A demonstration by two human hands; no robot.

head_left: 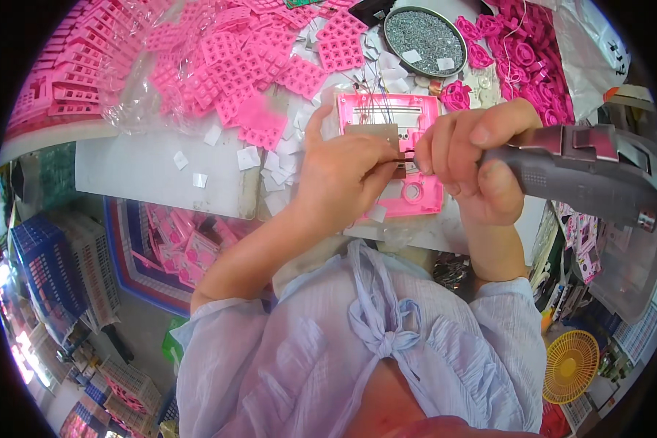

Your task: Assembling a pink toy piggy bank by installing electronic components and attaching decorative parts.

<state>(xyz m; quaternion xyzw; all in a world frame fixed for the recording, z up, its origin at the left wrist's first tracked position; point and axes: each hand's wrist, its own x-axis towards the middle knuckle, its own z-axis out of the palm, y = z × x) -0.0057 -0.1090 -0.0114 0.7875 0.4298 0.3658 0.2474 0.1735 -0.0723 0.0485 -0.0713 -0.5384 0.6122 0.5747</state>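
Observation:
A pink plastic housing (pixel 432 201) lies on the table before me, with a flat brown board (pixel 372 131) set in it and thin dark wires rising at its far side. My left hand (pixel 343 171) reaches over the housing's left side. Its thumb and forefinger are pinched together at the board's right edge, and what they hold is too small to make out. My right hand (pixel 481 157) grips a grey power screwdriver (pixel 584 171) lying nearly level, its thin dark tip meeting the left fingertips. The right fingers wrap round the tool's front end.
Pink keypad-like grids (pixel 233 51) heap up at the far left. A round dish of small screws (pixel 424 40) stands at the back, magenta parts (pixel 522 66) right of it. White paper squares (pixel 248 158) are scattered about. Below left sits a blue-rimmed crate (pixel 120 244) of pink parts.

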